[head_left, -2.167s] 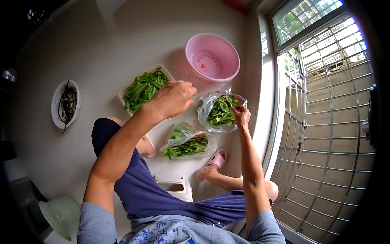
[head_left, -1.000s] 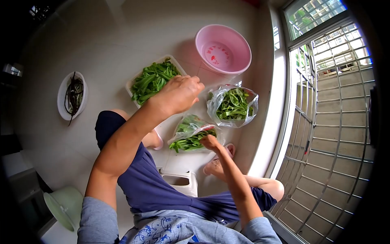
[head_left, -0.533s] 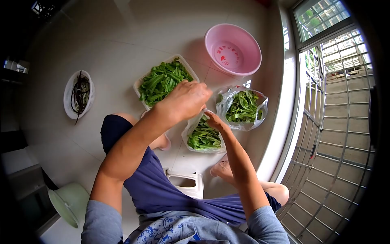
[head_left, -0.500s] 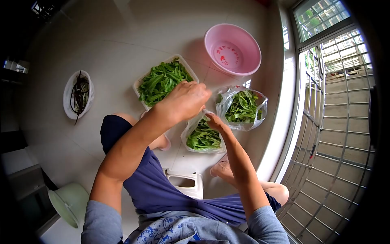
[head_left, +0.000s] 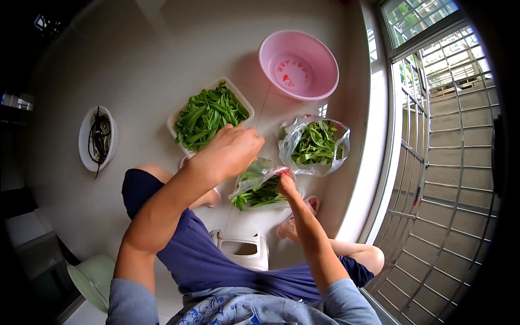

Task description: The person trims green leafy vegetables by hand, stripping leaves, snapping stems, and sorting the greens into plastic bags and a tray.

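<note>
My left hand (head_left: 230, 150) is closed above the near corner of a white tray (head_left: 250, 110) heaped with green leaves (head_left: 208, 116); whatever its fingers hold is hidden. My right hand (head_left: 286, 184) pinches the red-printed edge of a clear plastic bag (head_left: 259, 172) on the floor. Green leafy stems (head_left: 260, 195) stick out of that bag's near side. A second clear bag (head_left: 343, 142), standing open with more leaves (head_left: 317, 142) inside, is just beyond my right hand.
A pink basin (head_left: 298, 65) stands at the back. At the left lies a white basket (head_left: 85, 139) with dark, thin stalks. A pale green basin (head_left: 95, 281) is at the lower left, a white stool (head_left: 261, 252) between my legs. Window bars (head_left: 449, 162) line the right.
My right hand has moved from the far bag to the near one, whose edge it now grips and has drawn over the stems. My left hand stays closed, having shifted slightly.
</note>
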The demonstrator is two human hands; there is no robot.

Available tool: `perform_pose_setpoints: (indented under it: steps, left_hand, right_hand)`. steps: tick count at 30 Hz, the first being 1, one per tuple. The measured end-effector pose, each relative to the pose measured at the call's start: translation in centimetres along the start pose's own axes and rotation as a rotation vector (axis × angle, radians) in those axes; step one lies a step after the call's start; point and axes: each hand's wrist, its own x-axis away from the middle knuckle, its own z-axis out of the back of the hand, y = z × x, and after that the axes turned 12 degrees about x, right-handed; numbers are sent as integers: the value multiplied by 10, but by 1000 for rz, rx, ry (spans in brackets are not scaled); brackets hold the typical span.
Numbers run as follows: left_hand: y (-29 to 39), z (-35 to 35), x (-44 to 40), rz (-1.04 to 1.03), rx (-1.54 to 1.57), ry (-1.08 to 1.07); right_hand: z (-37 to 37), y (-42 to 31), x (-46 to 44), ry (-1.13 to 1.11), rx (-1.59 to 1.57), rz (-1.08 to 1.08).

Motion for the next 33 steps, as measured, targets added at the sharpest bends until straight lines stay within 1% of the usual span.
perform_pose_setpoints:
  steps: [1, 2, 4, 5, 6, 9, 10, 12, 13, 14, 16, 17, 18, 20, 21, 22, 24, 25, 26, 27, 28, 29, 30, 31, 33]
  left_hand:
    - [0, -1, 0, 2, -5, 1]
    - [-1, -2, 1, 5, -7, 9]
    - [-3, -3, 2, 15, -15, 10]
    - [-4, -4, 3, 29, -5, 5]
    - [-5, -4, 3, 43, 7, 0]
    - [-5, -4, 4, 41, -15, 13]
    - [-5, -3, 3, 44, -15, 13]
    - [-5, -2, 4, 32, -1, 11]
    - [-4, -3, 3, 33, 1, 8]
    - [-4, -3, 2, 29, -21, 8]
    - [-3, -2, 1, 19, -42, 11]
    - [-2, -3, 1, 6, -63, 4]
    - [-2, -4, 1, -7, -85, -3]
    - [-1, -7, 2, -9, -72, -8]
    - [-1, -9, 3, -8, -61, -14]
    - [-1, -12, 3, -13, -62, -13]
    - [-1, -19, 1, 20, -87, -124]
    - [-2, -26, 0, 9, -94, -123]
    - [-3, -36, -2, 26, -87, -168]
    - [-4, -47, -4, 45, -81, -213]
    - [-5, -60, -4, 34, -89, -213]
    - [-4, -75, -4, -22, -12, -251]
    - [-4, -93, -3, -77, 66, -293]
    - [-7, -116, -3, -89, 56, -297]
    - [-12, -166, -1, -209, -19, -317]
  right_hand:
    - [24, -9, 6, -25, 30, 83]
    - [23, -9, 1, -22, 27, 89]
    - [17, -14, -7, -99, 140, 80]
    - [13, -16, -7, -60, 188, 34]
    - [11, -15, -7, -63, 184, 39]
    - [49, -28, 14, -173, 135, -39]
    - [55, -30, 16, -175, 136, -35]
    - [59, -26, 21, -67, 5, 73]
    - [42, -14, 12, -6, 31, 231]
    - [34, -8, 9, -8, 32, 228]
    - [26, 1, 8, -36, -112, 391]
    - [52, -12, 23, -86, -114, 335]
    - [69, -23, 34, -85, -112, 331]
    - [86, -37, 53, 54, -123, 238]
    - [94, -42, 62, 35, -69, 269]
    - [90, -45, 68, 39, -68, 266]
    - [77, -46, 88, 97, -3, 213]
    - [56, -39, 93, 309, 115, 354]
    - [52, -37, 101, 161, 215, 334]
    - [47, -35, 109, 186, 186, 298]
    - [42, -34, 114, 210, 156, 262]
    - [37, -32, 117, 223, 150, 253]
    - [32, -30, 120, 281, 87, 214]
    - [29, -28, 122, 338, 24, 176]
    - [27, -27, 125, 363, -14, 157]
